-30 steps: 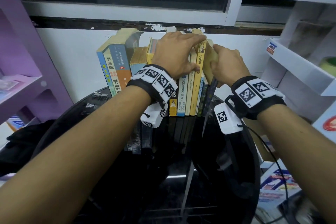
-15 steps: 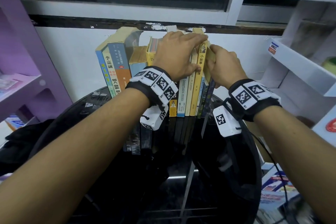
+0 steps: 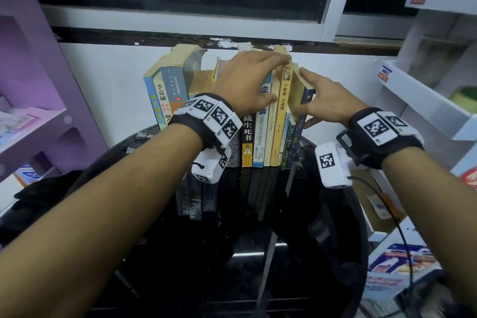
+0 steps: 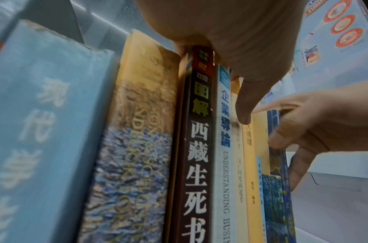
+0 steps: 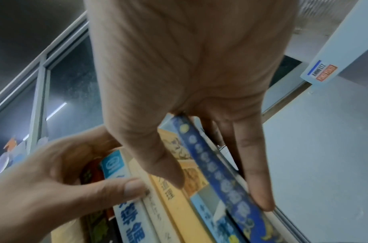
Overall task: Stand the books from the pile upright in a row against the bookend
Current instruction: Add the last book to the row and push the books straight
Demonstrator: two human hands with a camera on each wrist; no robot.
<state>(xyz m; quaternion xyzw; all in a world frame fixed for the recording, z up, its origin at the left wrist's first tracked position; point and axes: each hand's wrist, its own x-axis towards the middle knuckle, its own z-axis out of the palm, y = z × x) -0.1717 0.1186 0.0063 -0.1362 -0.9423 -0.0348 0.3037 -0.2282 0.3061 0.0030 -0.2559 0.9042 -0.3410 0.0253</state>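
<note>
Standing upright, worn mixed-colour books (image 3: 268, 126), dark-blue book (image 3: 300, 121) rightmost

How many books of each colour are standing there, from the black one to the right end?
black book: 1
white book: 1
cream book: 1
yellow book: 1
blue books: 3
Total: 7
</note>
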